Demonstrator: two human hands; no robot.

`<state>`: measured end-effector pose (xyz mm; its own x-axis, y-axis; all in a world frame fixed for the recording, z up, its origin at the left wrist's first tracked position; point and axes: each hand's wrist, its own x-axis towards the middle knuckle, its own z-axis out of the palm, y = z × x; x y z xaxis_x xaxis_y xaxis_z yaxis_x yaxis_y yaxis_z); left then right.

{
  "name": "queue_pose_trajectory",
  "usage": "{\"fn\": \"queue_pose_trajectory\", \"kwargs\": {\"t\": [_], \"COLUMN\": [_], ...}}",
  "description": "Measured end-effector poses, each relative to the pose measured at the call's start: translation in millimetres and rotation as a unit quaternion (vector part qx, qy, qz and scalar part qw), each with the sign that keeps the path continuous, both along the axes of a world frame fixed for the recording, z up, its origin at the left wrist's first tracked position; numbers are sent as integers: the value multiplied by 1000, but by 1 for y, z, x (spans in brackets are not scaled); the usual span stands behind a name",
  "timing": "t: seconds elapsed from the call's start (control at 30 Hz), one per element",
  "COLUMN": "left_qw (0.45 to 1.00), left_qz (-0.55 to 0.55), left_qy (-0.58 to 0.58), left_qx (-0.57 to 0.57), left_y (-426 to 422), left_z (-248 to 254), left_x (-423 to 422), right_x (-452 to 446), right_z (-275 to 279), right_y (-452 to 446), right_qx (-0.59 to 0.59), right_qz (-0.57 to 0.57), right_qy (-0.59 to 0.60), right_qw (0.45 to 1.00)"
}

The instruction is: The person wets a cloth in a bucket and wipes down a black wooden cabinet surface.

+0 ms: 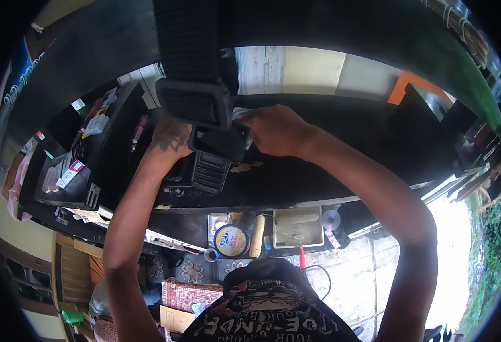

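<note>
A black strap with a plastic buckle (210,108) hangs close before the camera and covers the space between my hands. My left hand (170,134), with a dark mark on its back, reaches over the black desk top (319,148); the buckle hides its fingers. Across from it, my right hand (276,131) has its fingers bent and closed. A pale, shiny edge (240,112) shows by the right fingertips, but the strap hides what it belongs to. Below the hands, the desk's dark surface has chipped, pale patches (245,167).
Left, a black compartment (62,191) holds small boxes and packets. Near my body sit a round yellow-and-blue tin (231,240), a paint roller (257,236), a paint tray (299,236) and a clear roll (331,218). A raised black panel (330,28) spans the far side.
</note>
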<state>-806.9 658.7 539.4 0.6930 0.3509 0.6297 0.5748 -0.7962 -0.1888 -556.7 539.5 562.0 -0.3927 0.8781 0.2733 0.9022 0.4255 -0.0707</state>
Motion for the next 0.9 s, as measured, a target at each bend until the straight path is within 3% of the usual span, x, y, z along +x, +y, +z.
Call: {"fn": "queue_pose_trajectory", "kwargs": {"t": [0.07, 0.2, 0.3, 0.37, 0.6, 0.67, 0.9], "left_qw": [997, 1000, 995, 969, 978, 997, 997], "left_qz": [-36, -5, 30, 109, 107, 69, 52], "left_qy": [-17, -19, 15, 12, 40, 11, -20], "left_qx": [71, 11, -99, -221, -177, -32, -60], "left_y": [8, 14, 1, 5, -2, 9, 14], "left_z": [-9, -7, 18, 23, 23, 4, -2], "left_x": [-4, -8, -2, 1, 1, -8, -8], "right_x": [7, 2, 6, 8, 9, 9, -1], "right_z": [2, 9, 1, -1, -2, -1, 3], "right_y": [23, 46, 39, 38, 38, 40, 64], "right_qx": [-19, -64, -37, -29, -29, -24, -47], "right_qz": [-32, -87, -67, -56, -59, -54, -92], "right_qy": [-13, -64, -48, -31, -25, -24, -16], "right_qw": [999, 992, 996, 998, 998, 998, 995]}}
